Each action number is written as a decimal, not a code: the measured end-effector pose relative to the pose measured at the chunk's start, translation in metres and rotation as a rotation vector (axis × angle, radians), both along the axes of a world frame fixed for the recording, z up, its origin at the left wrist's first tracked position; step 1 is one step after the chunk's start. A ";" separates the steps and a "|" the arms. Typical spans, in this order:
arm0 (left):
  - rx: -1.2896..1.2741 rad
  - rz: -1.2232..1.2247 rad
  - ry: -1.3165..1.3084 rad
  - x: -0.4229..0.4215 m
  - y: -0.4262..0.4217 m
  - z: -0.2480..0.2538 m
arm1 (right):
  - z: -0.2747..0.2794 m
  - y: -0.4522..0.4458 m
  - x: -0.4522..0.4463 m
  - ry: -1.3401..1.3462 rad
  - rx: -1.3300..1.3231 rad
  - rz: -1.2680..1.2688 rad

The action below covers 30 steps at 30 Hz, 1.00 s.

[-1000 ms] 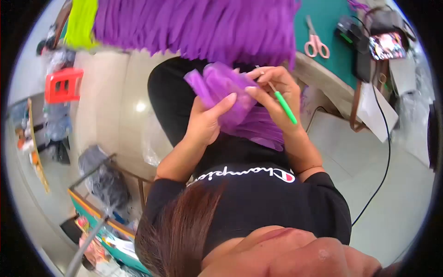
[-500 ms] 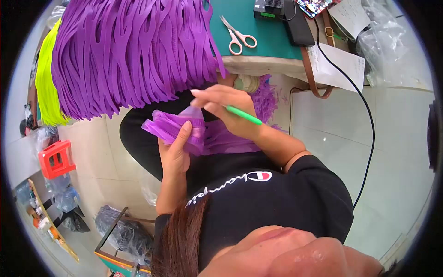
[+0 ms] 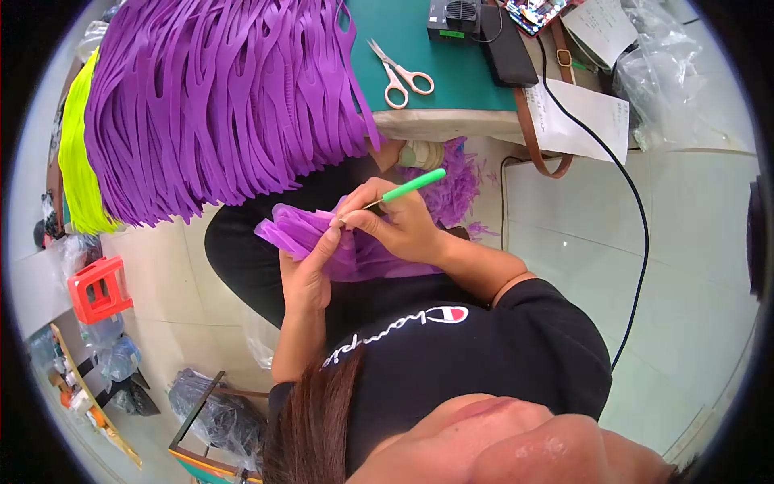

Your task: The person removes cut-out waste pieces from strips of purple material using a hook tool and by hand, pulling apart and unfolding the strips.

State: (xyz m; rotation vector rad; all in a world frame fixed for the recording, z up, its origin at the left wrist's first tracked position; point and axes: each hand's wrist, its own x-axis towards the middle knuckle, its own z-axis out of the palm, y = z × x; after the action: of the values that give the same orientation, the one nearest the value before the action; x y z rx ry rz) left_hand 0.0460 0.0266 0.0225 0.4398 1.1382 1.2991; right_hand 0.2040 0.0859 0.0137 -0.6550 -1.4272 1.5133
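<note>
My left hand (image 3: 305, 278) is closed on a bunched, thin purple sheet (image 3: 292, 230), slightly see-through, its thumb pressed on the top. In my right hand (image 3: 401, 227) is a slim pick-like tool (image 3: 414, 185) with a green handle and a thin metal shaft. The shaft points down-left, and its tip is hidden at the fingers. Both hands' fingertips meet at the edge of the sheet. More of the purple material drapes over my lap below the right hand.
Purple slotted strips (image 3: 218, 105) hang thickly over the table edge, beside yellow-green strips (image 3: 81, 153). Scissors (image 3: 400, 77) lie on the green tabletop (image 3: 403, 24), near a black device (image 3: 453, 20). Purple scraps (image 3: 451, 189) pile below. A black cable (image 3: 621, 169) crosses the right; a red stool (image 3: 101, 289) stands left.
My right hand has come down and left to meet my left hand at the sheet. The green handle has swung round and now points up-right.
</note>
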 end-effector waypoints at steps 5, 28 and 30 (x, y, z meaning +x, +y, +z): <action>-0.018 0.036 -0.028 0.001 0.002 0.002 | 0.000 0.001 -0.003 0.031 -0.087 -0.135; -0.012 0.092 -0.099 -0.002 0.005 -0.002 | 0.002 0.004 -0.008 0.033 -0.231 -0.032; -0.008 0.061 -0.109 -0.004 0.005 0.004 | 0.001 0.002 -0.009 0.018 -0.253 -0.068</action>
State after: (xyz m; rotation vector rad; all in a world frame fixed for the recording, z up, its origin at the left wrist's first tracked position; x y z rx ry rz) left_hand 0.0423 0.0317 0.0269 0.3266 1.0720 1.3552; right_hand 0.1947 0.0878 0.0151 -0.8325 -1.1976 1.6561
